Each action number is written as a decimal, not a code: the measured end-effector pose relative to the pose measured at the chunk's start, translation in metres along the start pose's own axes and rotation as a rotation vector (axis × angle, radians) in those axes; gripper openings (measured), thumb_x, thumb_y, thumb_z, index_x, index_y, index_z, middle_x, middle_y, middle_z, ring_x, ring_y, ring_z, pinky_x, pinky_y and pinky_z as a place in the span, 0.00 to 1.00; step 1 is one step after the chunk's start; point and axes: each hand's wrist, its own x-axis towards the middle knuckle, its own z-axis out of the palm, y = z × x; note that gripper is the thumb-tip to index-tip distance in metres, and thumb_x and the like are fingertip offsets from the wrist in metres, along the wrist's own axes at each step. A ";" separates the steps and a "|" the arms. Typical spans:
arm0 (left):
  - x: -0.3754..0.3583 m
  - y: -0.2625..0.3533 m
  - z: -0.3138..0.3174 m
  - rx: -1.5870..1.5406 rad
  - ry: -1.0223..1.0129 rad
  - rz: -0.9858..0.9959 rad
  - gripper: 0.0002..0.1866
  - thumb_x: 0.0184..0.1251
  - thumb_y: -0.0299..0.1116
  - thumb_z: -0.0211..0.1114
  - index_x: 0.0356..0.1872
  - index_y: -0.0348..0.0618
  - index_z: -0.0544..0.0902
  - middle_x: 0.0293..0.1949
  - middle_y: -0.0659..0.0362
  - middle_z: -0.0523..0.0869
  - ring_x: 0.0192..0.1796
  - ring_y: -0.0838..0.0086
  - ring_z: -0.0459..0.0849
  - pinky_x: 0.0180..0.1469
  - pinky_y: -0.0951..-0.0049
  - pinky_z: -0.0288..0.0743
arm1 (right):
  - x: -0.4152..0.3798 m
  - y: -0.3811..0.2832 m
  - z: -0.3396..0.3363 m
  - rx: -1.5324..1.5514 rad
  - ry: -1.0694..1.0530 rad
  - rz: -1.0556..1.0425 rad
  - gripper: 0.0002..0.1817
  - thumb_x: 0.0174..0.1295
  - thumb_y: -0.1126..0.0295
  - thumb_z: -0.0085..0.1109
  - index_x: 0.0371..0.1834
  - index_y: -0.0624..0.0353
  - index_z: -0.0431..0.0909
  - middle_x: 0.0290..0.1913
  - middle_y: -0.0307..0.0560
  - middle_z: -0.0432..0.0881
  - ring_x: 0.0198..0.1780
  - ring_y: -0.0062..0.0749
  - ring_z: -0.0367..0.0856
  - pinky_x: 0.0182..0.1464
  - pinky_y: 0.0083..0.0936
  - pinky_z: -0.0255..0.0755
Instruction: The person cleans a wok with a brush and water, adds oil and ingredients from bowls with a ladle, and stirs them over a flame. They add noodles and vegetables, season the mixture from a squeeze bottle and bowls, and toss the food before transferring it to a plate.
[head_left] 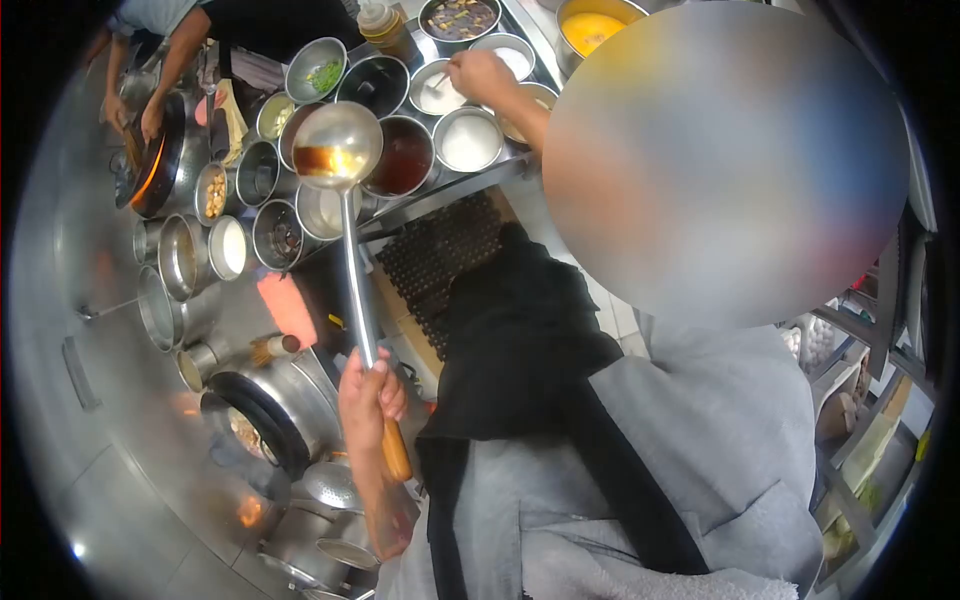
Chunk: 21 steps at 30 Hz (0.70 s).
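Note:
My left hand (372,398) is closed around the handle of a long metal ladle (342,135) with a wooden grip end. The ladle's bowl is raised over the pots and contains some brown liquid. My right hand (482,80) reaches to a metal bowl of white powder or grains (436,90), fingers pinched on what looks like a small spoon. Beside that bowl stand another bowl of white contents (468,140) and a pot of dark red-brown liquid (402,160). A large blurred disc hides most of my right arm.
Another person's hands (150,115) work at a wok (172,160) at upper left. Several metal pots line the counter, including chopped greens (322,76) and white liquid (232,247). A second wok (250,430) holds food at lower left, near a flame (250,512). Metal shelving (880,300) stands right.

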 end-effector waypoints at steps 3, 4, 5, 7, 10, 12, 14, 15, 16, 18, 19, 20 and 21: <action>0.014 0.011 0.018 0.009 -0.012 0.008 0.06 0.76 0.33 0.55 0.47 0.44 0.72 0.17 0.66 0.66 0.14 0.82 0.63 0.16 0.79 0.60 | 0.006 0.017 -0.011 0.278 -0.077 0.179 0.18 0.67 0.56 0.54 0.43 0.57 0.87 0.38 0.55 0.87 0.40 0.54 0.86 0.47 0.43 0.77; 0.018 0.014 0.024 0.026 0.003 0.025 0.06 0.76 0.32 0.55 0.47 0.45 0.71 0.17 0.66 0.66 0.14 0.82 0.64 0.16 0.79 0.60 | 0.004 0.021 -0.011 0.318 -0.005 0.183 0.18 0.68 0.55 0.54 0.44 0.56 0.87 0.37 0.52 0.88 0.39 0.50 0.87 0.47 0.41 0.78; 0.021 0.017 0.029 0.044 0.019 0.043 0.06 0.76 0.32 0.55 0.47 0.45 0.71 0.17 0.65 0.66 0.14 0.82 0.64 0.16 0.79 0.60 | 0.003 0.024 -0.010 0.360 0.068 0.185 0.19 0.68 0.54 0.54 0.44 0.56 0.87 0.35 0.50 0.89 0.37 0.45 0.87 0.46 0.39 0.78; 0.023 0.024 0.036 0.068 0.044 0.051 0.06 0.76 0.31 0.54 0.48 0.45 0.71 0.18 0.65 0.66 0.14 0.82 0.64 0.17 0.79 0.60 | -0.001 0.020 -0.012 0.183 0.038 0.110 0.18 0.68 0.54 0.54 0.45 0.55 0.87 0.35 0.48 0.89 0.35 0.40 0.88 0.45 0.37 0.79; 0.028 0.032 0.041 0.105 0.082 0.068 0.06 0.76 0.31 0.54 0.48 0.45 0.71 0.18 0.65 0.67 0.15 0.81 0.65 0.17 0.79 0.61 | -0.004 0.032 0.004 0.019 -0.038 -0.003 0.17 0.69 0.57 0.54 0.45 0.56 0.87 0.35 0.45 0.90 0.34 0.30 0.87 0.43 0.31 0.79; 0.031 0.035 0.042 0.138 0.099 0.076 0.06 0.76 0.31 0.54 0.48 0.45 0.71 0.18 0.65 0.67 0.16 0.81 0.66 0.19 0.80 0.61 | -0.007 0.041 0.009 0.036 -0.086 -0.039 0.16 0.69 0.59 0.53 0.46 0.58 0.87 0.34 0.45 0.90 0.34 0.25 0.87 0.42 0.28 0.79; 0.036 0.035 0.043 0.187 0.112 0.085 0.06 0.77 0.32 0.55 0.48 0.46 0.71 0.19 0.66 0.68 0.16 0.82 0.66 0.19 0.81 0.61 | -0.012 0.046 -0.004 0.556 -0.207 0.420 0.17 0.69 0.63 0.52 0.46 0.63 0.86 0.37 0.44 0.90 0.37 0.22 0.85 0.40 0.24 0.78; 0.038 0.033 0.043 0.238 0.125 0.086 0.06 0.77 0.33 0.55 0.48 0.46 0.71 0.20 0.66 0.68 0.17 0.82 0.66 0.20 0.81 0.61 | -0.013 0.050 -0.011 0.555 -0.209 0.418 0.17 0.69 0.63 0.52 0.46 0.63 0.86 0.37 0.44 0.90 0.37 0.22 0.85 0.40 0.24 0.78; 0.041 0.030 0.041 0.237 0.125 0.087 0.06 0.77 0.33 0.55 0.48 0.46 0.71 0.20 0.66 0.68 0.17 0.82 0.66 0.20 0.81 0.61 | -0.013 0.053 -0.021 0.597 -0.189 0.429 0.17 0.68 0.64 0.52 0.46 0.65 0.86 0.36 0.45 0.90 0.33 0.22 0.85 0.38 0.22 0.79; 0.050 0.025 0.036 0.342 0.138 0.084 0.07 0.77 0.34 0.55 0.49 0.46 0.71 0.20 0.65 0.68 0.17 0.82 0.66 0.19 0.81 0.59 | -0.014 0.048 -0.043 0.662 -0.126 0.442 0.16 0.66 0.65 0.52 0.44 0.64 0.87 0.35 0.42 0.90 0.29 0.20 0.84 0.36 0.18 0.79; 0.053 0.024 0.036 0.339 0.139 0.094 0.07 0.77 0.34 0.55 0.49 0.46 0.71 0.20 0.65 0.68 0.17 0.82 0.66 0.19 0.81 0.59 | -0.017 0.036 -0.058 0.662 -0.124 0.431 0.16 0.66 0.65 0.52 0.44 0.64 0.87 0.35 0.42 0.90 0.29 0.20 0.84 0.36 0.18 0.79; 0.054 0.023 0.035 0.349 0.110 0.078 0.07 0.77 0.34 0.56 0.49 0.46 0.71 0.20 0.65 0.68 0.17 0.82 0.66 0.20 0.81 0.59 | -0.022 0.022 -0.073 0.701 -0.120 0.351 0.16 0.66 0.65 0.51 0.42 0.63 0.88 0.34 0.42 0.90 0.29 0.20 0.84 0.37 0.19 0.79; 0.054 0.021 0.033 0.359 0.083 0.060 0.06 0.77 0.34 0.56 0.48 0.46 0.71 0.20 0.65 0.68 0.17 0.82 0.66 0.20 0.81 0.59 | -0.029 0.007 -0.086 0.741 -0.120 0.272 0.16 0.66 0.65 0.51 0.40 0.62 0.88 0.34 0.42 0.90 0.30 0.20 0.84 0.37 0.20 0.79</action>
